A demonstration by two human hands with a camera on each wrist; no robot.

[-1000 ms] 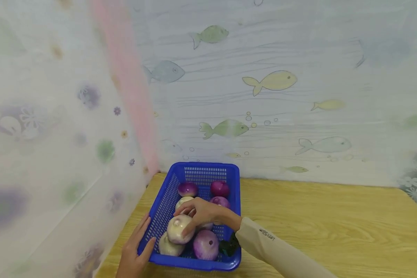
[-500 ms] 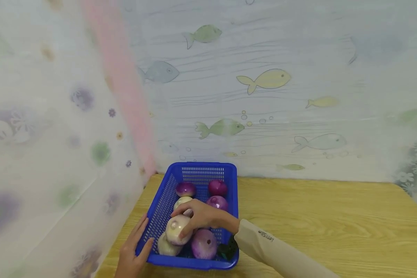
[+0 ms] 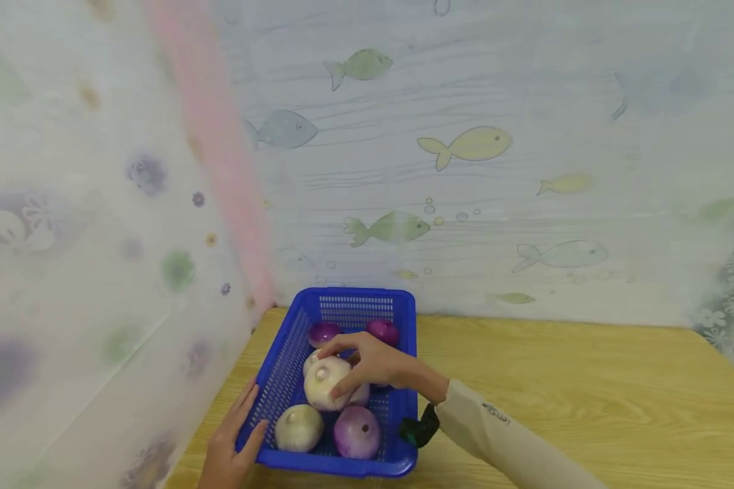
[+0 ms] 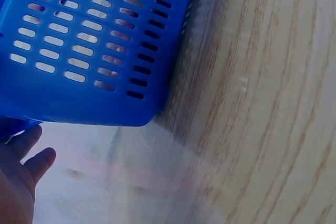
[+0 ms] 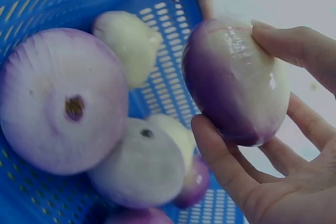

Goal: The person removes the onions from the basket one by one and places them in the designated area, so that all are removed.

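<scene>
Looked bright, soft and even in the head view, with detail smudged on the flowered wall point(image 3: 98, 258). In the left wrist view, glowed pale through the slots of the basket point(image 4: 79, 103), but rendered the left hand point(image 4: 16, 187) dusky and the table point(image 4: 262, 103) darkened alongside. In the right wrist view, looked hazy, washed nearly white at upper right, with glints on the held onion point(image 5: 226, 93).

Your right hand point(image 3: 370, 363) grips a pale onion point(image 3: 325, 385) over other onions point(image 3: 357, 435) in the blue basket point(image 3: 333, 465), which stands on the worktop point(image 3: 556, 394); your left hand point(image 3: 232, 438) touches the basket's left rim
</scene>
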